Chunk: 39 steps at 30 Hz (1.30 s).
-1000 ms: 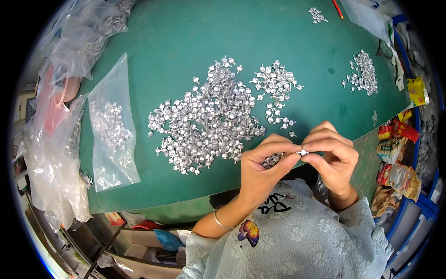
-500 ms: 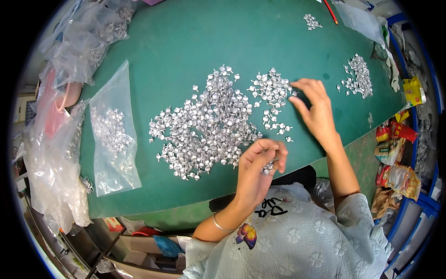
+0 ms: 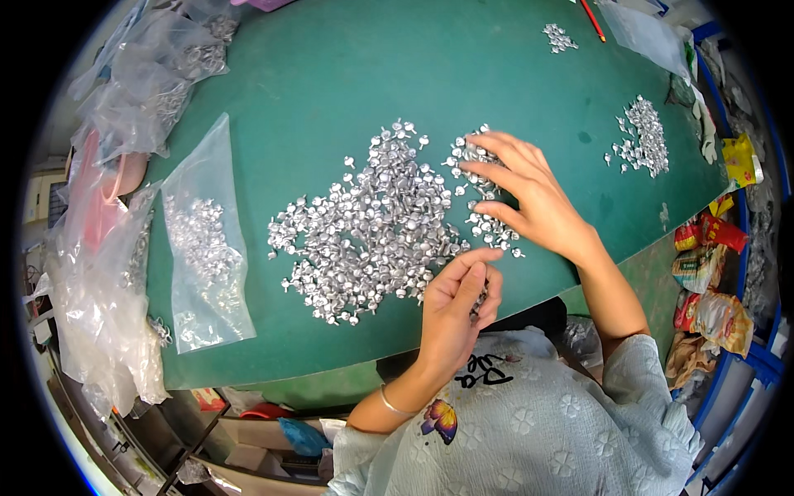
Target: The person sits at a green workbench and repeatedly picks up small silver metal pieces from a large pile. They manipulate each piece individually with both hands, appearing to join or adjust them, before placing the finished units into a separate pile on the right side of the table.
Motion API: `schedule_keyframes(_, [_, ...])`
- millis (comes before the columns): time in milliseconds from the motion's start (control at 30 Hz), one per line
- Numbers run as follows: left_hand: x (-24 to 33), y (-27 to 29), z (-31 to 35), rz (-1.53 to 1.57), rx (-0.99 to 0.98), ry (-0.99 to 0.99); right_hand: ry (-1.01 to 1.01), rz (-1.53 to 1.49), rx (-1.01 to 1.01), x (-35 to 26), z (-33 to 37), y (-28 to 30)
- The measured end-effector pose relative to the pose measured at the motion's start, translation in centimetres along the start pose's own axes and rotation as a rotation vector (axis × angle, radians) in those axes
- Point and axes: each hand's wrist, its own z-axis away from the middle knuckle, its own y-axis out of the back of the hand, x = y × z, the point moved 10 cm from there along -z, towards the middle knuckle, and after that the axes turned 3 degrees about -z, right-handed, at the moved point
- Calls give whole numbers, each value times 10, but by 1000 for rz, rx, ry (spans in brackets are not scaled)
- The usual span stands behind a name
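Note:
A large heap of small silvery metal pieces (image 3: 372, 223), each with a round head and a short stem, lies mid-table. My left hand (image 3: 460, 299) is curled at the heap's lower right, its fingers closed around several of these pieces, mostly hidden in the palm. To the right of the heap is a smaller pile (image 3: 488, 186) of the same pieces. Over that pile reaches my right hand (image 3: 529, 190), fingers spread and bent, fingertips at the pieces; none is visibly gripped.
A clear plastic bag of pieces (image 3: 207, 248) lies left of the heap, beside more filled bags (image 3: 99, 306) and a pink basket (image 3: 128, 169). Two other piles sit at right, one near (image 3: 645, 136) and one far (image 3: 559, 38), by a red pencil (image 3: 592, 21). The green table (image 3: 314, 74) ends before my body.
My right hand has moved left, from beside the smaller pile to over it. My left hand's fingers have closed further, covering the pieces in the palm more.

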Motion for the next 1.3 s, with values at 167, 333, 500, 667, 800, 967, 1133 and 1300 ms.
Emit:
schedule_keyframes(167, [3,9,2,16,20,-21,1,-171,-98,-2,28,1])
schedule_keyframes(333, [-3,13,1,43,22,3,9,-237,3,-5,52,17])
schedule_keyframes(500, [-7,12,2,43,27,28,-213,-298,177,25,69,33])
schedule_keyframes(667, [-8,12,2,20,20,10,-205,-81,218,22,40,39])
schedule_keyframes(800, [-6,9,3,-25,21,10,-37,166,87,8,13,26])
schedule_keyframes(967, [-8,8,1,-17,8,17,-26,228,69,15,11,26])
schedule_keyframes(1133, [1,13,0,-169,67,-114,-421,-505,88,28,41,16])
schedule_keyframes(1300, [37,-2,5,-530,117,-475,-487,-833,57,4,61,5])
